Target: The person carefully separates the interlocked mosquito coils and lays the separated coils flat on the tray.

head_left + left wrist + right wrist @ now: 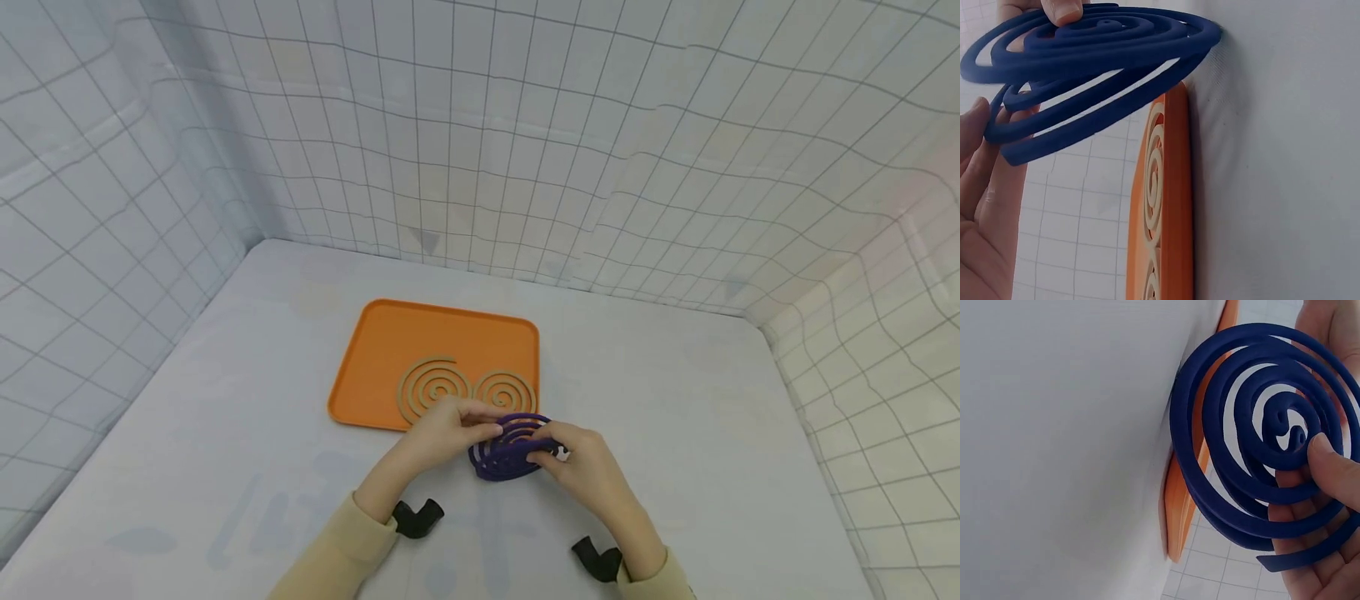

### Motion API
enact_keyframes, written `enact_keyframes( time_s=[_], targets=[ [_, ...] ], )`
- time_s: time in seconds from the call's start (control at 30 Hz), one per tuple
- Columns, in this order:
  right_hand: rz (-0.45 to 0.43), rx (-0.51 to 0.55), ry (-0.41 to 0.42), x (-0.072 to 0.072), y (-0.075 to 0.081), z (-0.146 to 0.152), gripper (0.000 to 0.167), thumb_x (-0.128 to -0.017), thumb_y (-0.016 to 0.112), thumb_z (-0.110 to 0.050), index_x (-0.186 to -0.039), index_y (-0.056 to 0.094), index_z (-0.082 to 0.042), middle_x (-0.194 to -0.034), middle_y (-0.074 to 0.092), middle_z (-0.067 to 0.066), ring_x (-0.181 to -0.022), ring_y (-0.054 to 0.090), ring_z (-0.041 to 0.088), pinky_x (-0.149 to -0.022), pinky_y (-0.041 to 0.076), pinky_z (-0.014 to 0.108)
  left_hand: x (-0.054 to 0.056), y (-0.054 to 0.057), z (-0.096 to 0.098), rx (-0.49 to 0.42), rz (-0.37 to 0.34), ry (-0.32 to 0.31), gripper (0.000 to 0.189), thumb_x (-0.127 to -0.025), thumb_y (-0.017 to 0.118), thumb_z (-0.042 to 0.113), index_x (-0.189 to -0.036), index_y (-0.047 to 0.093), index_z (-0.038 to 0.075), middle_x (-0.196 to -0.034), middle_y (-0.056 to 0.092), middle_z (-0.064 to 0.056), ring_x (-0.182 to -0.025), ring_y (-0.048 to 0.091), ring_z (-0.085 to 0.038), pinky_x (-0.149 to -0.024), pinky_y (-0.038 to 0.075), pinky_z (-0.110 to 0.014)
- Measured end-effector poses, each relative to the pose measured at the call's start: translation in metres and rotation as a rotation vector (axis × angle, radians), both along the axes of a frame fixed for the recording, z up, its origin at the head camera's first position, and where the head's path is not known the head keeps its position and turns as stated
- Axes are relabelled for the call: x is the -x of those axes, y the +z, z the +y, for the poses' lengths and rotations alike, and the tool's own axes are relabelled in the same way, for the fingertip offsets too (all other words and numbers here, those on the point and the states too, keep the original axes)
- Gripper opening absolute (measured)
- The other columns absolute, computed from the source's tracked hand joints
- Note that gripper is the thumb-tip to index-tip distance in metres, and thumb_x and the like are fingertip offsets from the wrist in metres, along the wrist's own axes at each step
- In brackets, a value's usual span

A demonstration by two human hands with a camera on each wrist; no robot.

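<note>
Two dark blue-purple mosquito coils (506,467) are held up just in front of the tray, tilted and partly spread apart. In the left wrist view the upper coil (1116,56) and the lower one (1085,128) meet at one side and gape at the other. My left hand (442,433) pinches the edge of one between thumb and fingers. My right hand (588,467) grips the other, its thumb (1335,469) pressing near the centre in the right wrist view. Two tan mosquito coils (431,390) lie side by side on the orange tray (397,325).
The tray stands on a white table (675,417) beyond the hands. Grid-patterned white cloth walls (480,150) enclose the back and both sides. Black bent tubes (420,518) sit at both wrists.
</note>
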State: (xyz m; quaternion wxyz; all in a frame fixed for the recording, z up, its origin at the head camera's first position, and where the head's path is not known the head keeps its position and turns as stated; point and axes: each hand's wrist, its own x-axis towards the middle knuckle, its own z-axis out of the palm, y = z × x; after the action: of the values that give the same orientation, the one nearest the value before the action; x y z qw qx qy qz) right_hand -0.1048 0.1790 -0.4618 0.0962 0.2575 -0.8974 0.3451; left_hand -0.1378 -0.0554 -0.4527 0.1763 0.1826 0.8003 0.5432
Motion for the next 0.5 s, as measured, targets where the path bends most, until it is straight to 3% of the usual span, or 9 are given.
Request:
enact_keyframes(
  time_s=[0.23, 0.5],
  targets=[
    [-0.078, 0.089, 0.013, 0.002, -0.001, 0.007, 0.022, -0.072, 0.084, -0.003, -0.087, 0.074, -0.016, -0.084, 0.075, -0.007, -0.075, 0.063, 0.0, -0.066, 0.055, 0.026, 0.002, -0.003, -0.005, -0.045, 0.001, 0.055, 0.027, -0.095, 0.066, 0.018, -0.121, 0.07, 0.011, -0.111, 0.073, -0.011, -0.102, 0.07, -0.023, -0.083, 0.058, -0.029],
    [-0.414, 0.297, -0.115, 0.007, -0.002, 0.014, 0.017, -0.077, 0.082, -0.007, -0.091, 0.071, -0.008, -0.083, 0.073, 0.009, -0.068, 0.058, 0.002, -0.059, 0.05, 0.022, 0.003, -0.008, -0.011, -0.079, -0.059, 0.17, 0.029, -0.095, 0.066, 0.015, -0.123, 0.069, 0.01, -0.114, 0.072, -0.014, -0.101, 0.07, -0.022, -0.074, 0.058, -0.025]
  ],
)
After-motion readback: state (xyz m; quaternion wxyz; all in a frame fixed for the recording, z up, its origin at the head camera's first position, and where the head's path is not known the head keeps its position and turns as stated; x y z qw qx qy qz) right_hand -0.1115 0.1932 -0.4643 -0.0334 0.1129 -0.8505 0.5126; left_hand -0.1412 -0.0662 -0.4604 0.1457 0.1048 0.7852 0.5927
